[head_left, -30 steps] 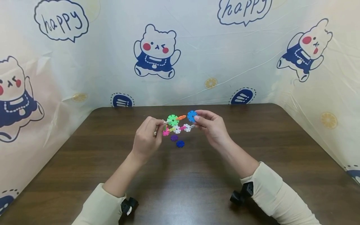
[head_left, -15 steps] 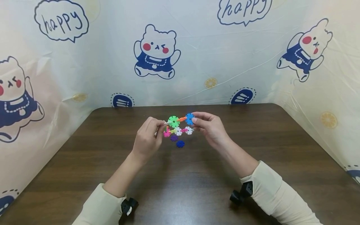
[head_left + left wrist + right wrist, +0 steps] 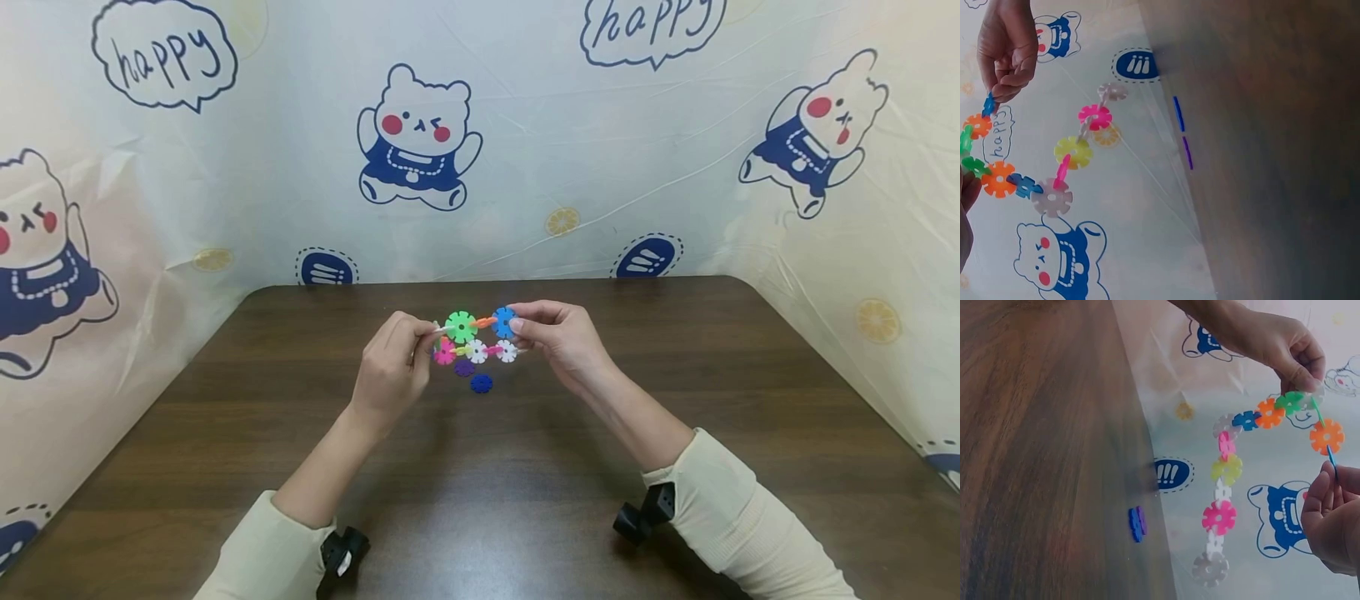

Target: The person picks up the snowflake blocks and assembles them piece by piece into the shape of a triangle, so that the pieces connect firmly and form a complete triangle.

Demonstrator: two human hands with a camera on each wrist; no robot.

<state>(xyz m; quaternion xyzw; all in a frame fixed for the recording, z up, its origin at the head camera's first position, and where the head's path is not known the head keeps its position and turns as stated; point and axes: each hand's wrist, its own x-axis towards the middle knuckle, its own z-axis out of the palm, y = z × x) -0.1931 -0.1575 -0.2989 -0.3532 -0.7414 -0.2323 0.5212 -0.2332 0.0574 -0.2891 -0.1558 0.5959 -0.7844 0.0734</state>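
Note:
A chain of slotted plastic snowflake discs hangs between my hands above the table. My left hand (image 3: 393, 358) pinches a whitish disc (image 3: 1317, 397) beside the light green disc (image 3: 461, 327). With thumb and fingers, my right hand (image 3: 566, 342) pinches a blue disc (image 3: 504, 322), whose edge meets an orange disc (image 3: 1327, 437). From the left hand the other end dangles freely, with pink (image 3: 1219, 517), yellow (image 3: 1227, 469) and whitish discs (image 3: 1210, 569). How deep the blue disc sits in the orange slot cannot be told.
Two loose discs, one purple (image 3: 465, 367) and one dark blue (image 3: 482, 383), lie on the brown wooden table (image 3: 480, 500). A printed curtain (image 3: 525, 150) with bear drawings hangs behind the table's far edge.
My right hand has moved slightly left and down, bringing the blue disc from a gap apart to contact with the orange disc. The left hand has barely moved.

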